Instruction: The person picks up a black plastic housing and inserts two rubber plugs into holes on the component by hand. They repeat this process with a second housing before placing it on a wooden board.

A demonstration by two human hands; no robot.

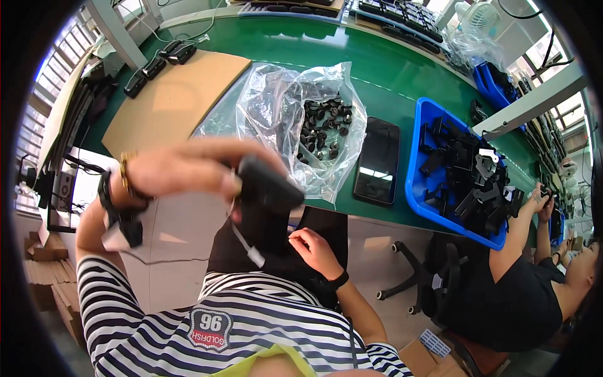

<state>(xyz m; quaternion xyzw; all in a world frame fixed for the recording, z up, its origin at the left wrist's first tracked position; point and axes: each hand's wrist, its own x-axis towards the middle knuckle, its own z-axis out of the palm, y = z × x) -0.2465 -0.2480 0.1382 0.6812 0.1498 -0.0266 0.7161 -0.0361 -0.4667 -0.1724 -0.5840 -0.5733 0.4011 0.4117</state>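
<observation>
My left hand [179,169], blurred by motion, is raised before the table edge. It grips a small black box-shaped device [270,184] between thumb and fingers. A short thin cable with a white connector [255,256] hangs below the device. My right hand [319,252] is low over my lap, its fingers loosely bent and a little apart, with nothing visible in them. Behind the device, a clear plastic bag [267,85] on the green table lies open around several black thumb screws [323,129].
Right of the bag lies a black phone [378,160]. Beyond it sits a blue bin [411,182] of black brackets. A brown board [179,94] lies at left, with black cabled devices [180,52] at its far edge. A co-worker [521,295] sits at right near an office chair [449,276].
</observation>
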